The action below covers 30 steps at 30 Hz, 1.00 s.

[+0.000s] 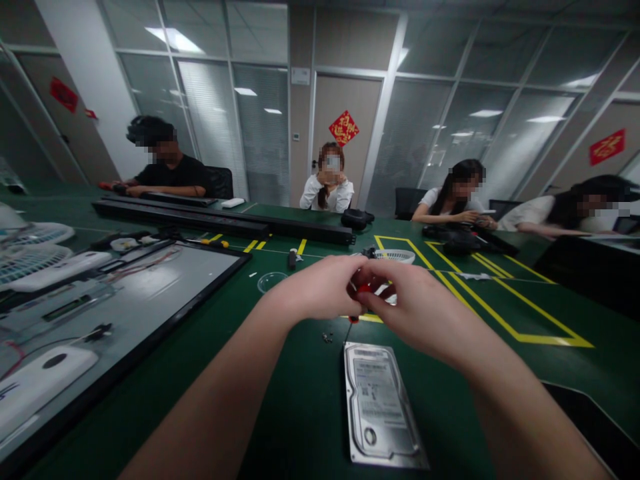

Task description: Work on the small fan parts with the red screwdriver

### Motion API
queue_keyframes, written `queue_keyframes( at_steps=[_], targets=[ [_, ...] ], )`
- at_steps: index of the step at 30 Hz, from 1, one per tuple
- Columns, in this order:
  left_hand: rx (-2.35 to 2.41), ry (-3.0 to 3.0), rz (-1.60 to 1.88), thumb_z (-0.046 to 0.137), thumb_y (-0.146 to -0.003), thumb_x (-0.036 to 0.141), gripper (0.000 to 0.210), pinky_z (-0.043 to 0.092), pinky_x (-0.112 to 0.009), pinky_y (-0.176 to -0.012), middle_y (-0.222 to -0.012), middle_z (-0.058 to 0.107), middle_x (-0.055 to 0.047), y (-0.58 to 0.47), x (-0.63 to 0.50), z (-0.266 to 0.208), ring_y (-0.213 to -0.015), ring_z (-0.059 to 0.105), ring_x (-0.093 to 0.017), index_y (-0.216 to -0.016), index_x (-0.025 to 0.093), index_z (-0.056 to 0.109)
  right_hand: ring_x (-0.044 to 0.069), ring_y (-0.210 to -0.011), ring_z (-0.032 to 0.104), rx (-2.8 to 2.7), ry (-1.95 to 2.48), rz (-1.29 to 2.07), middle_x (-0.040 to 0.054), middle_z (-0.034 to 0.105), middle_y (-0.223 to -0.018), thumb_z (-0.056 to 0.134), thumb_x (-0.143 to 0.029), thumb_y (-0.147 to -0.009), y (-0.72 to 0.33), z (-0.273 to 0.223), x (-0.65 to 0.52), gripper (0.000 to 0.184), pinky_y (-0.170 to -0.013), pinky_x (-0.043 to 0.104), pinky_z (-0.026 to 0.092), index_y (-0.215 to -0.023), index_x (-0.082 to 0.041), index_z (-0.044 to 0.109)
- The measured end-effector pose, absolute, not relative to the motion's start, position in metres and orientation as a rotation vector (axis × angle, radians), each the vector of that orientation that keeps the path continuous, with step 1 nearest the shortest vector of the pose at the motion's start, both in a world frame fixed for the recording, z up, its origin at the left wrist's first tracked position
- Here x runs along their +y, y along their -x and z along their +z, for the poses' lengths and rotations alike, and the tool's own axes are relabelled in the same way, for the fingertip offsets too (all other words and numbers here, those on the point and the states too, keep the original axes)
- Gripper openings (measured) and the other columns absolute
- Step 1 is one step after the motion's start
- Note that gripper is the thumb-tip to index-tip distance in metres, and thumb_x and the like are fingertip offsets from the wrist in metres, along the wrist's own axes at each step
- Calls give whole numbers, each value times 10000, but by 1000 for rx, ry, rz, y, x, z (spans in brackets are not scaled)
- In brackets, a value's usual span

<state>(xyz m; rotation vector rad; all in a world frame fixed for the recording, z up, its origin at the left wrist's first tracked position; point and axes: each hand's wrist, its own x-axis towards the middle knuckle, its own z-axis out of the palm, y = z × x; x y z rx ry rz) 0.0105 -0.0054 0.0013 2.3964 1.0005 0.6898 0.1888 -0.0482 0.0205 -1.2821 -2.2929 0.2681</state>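
A silver hard drive point(380, 407) lies label side up on the green table, below and between my forearms. The screwdriver point(354, 321) stands near upright with its thin shaft reaching down to the drive's far left corner. My left hand point(323, 288) is closed around the screwdriver's handle, its fingers mostly hidden. From the other side my right hand point(417, 303) pinches the red upper part of the handle between thumb and fingers. Several small screws point(327, 338) lie loose on the table, just left of the screwdriver's shaft.
At left lies a large panel point(165, 293) bearing white fan parts point(45, 360) and wires. Long black bars point(225, 217) stretch across the far side. A clear round lid point(273, 282) sits beyond my left wrist. Several people point(327, 190) sit opposite. A dark tablet-like object point(595, 427) lies right.
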Motion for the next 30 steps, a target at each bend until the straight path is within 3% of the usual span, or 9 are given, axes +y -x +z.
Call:
queue_keyframes(
  at_steps=[4,10,14,17,24,30],
  targets=[
    [983,-2378,688,763,-677,230,415,518,-288,-701,-1030,730,-55,-11,-3,-2,-883,674,-217,-1078,190,664,188,-779,659,-2279,1353,191,14,745,-864,683,-225,-882,-188,23,-49,45,-663,290,412,-901,-224,724],
    [983,-2422,667,714,-684,147,432,512,-278,-706,-1072,734,-62,-10,-6,2,-908,677,-216,-1112,190,669,182,-879,680,-2289,1327,259,16,771,-962,587,-68,-884,-190,23,-48,246,-745,278,434,-941,-231,762],
    [1018,-2421,682,724,-711,192,341,518,-282,-699,-1028,733,-63,-11,-7,3,-903,680,-226,-1048,189,673,184,-838,665,-2308,1320,252,15,755,-925,623,-150,-905,-191,22,-48,154,-713,284,427,-918,-235,751],
    [1018,-2393,673,775,-674,223,396,532,-300,-710,-1011,737,-59,-11,-7,2,-886,683,-231,-1055,187,675,189,-814,660,-2295,1337,231,10,748,-900,652,-193,-900,-189,22,-48,87,-690,292,417,-903,-231,730],
    [946,-2343,714,714,-732,163,401,537,-277,-728,-1081,748,-68,-11,-6,1,-909,698,-204,-1128,184,656,184,-917,693,-2277,1290,291,8,769,-1029,603,-48,-859,-191,19,-47,263,-776,283,457,-1005,-235,715],
    [984,-2361,709,751,-699,219,392,510,-284,-683,-994,738,-40,-11,-5,0,-853,688,-209,-1080,192,664,186,-788,667,-2266,1360,201,8,743,-877,664,-199,-893,-190,22,-48,42,-674,292,417,-903,-227,694]
  ],
)
